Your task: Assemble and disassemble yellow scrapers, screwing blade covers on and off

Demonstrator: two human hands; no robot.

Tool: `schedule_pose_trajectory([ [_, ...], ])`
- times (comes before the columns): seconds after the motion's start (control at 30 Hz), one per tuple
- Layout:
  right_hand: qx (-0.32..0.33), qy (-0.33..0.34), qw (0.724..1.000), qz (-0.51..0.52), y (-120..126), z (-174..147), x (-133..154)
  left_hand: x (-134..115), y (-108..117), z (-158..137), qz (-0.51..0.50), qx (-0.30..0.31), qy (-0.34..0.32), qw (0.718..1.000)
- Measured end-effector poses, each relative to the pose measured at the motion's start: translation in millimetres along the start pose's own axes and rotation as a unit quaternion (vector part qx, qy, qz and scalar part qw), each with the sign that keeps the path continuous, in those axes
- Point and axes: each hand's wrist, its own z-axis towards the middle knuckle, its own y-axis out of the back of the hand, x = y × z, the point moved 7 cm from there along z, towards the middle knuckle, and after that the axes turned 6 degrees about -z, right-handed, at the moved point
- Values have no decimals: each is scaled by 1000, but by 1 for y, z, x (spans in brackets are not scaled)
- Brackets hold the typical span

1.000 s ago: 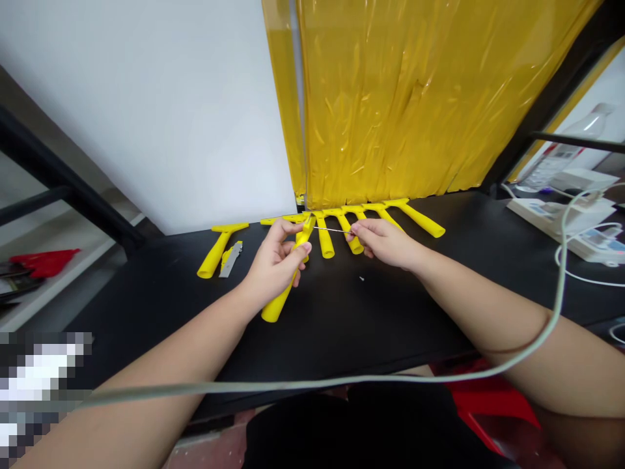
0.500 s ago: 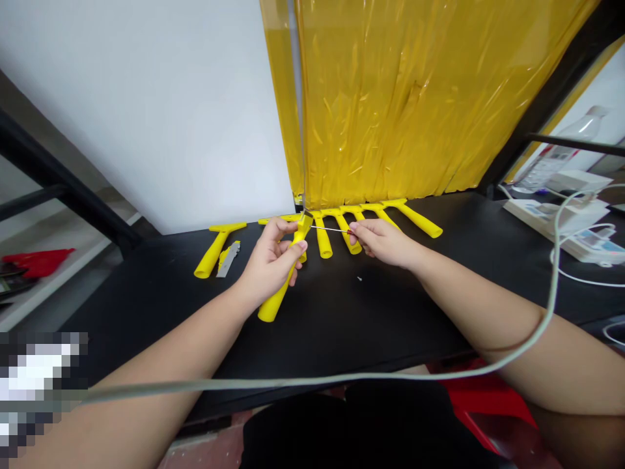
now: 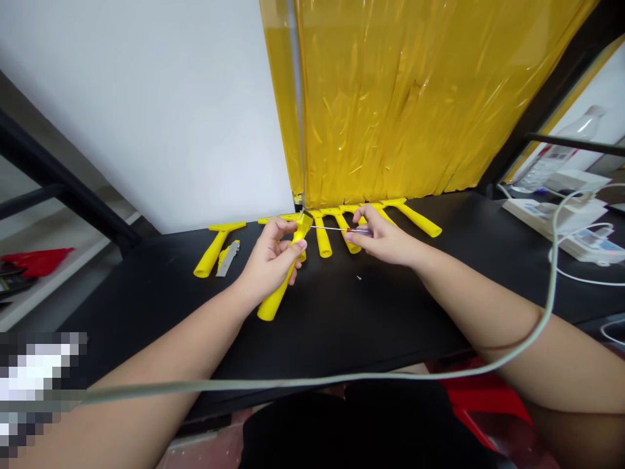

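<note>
Handle (image 3: 273,301), bright yellow and smooth, widened into a rounded tube at its lower end and edged with a dark strip at its head, is gripped in the left hand (image 3: 273,259) over a black table (image 3: 317,342), its wide end tilted toward the wearer. From the right, a slim-shafted screwdriver (image 3: 362,230) with a red-and-purple grip is held loosely in the right hand (image 3: 388,242), index finger raised. The shaft is aimed at the head, between both hands; whether contact is made cannot be told.
</note>
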Motion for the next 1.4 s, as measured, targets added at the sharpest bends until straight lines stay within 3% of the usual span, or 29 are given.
schedule_pose_trajectory([
  [0.2,-64,27,997,-28,13,3,1,0,1,1,-11,-4,-3,1000],
  [0.4,0,-23,998,-57,-3,1,5,-1,5,3,-27,-16,-8,999],
  [0.5,-2,20,1000,-14,-3,-2,10,1,6,4,-27,-20,-1,999],
  [0.6,-33,64,997,-35,6,-3,15,4,6,3,-28,-18,6,999],
  [0.7,-79,40,991,-98,16,0,13,7,3,2,-34,-8,11,999],
  [0.8,-60,13,991,-118,13,1,12,6,0,1,-40,-5,8,999],
  [0.97,-4,74,995,-74,1,-5,20,0,2,2,-53,-18,-2,998],
  [1.1,-42,91,989,-113,4,-6,21,1,5,3,-65,-24,8,998],
  [1.2,-71,69,987,-127,5,-4,21,2,6,3,-70,-22,9,997],
  [1.33,-25,29,995,-95,-10,-2,22,3,8,4,-80,-24,11,996],
  [1.4,9,-13,1000,-12,-19,-1,19,3,8,5,-80,-21,12,997],
])
